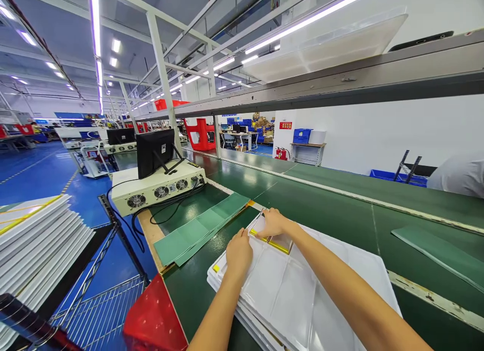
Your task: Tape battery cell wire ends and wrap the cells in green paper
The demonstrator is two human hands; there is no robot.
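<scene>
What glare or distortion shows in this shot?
Head view: the white ceiling strip lights glare on the dark green bench mat, the glossy white panel stack shines softly, and the wide lens bends the grey metal shelf beam; the left hand and right hand look sharp.

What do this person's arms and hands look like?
The left forearm and right forearm are bare, with no sleeves in view. Each grip is a bare hand: the left hand and right hand wear no gloves, and no watch, ring or cable shows.
</scene>
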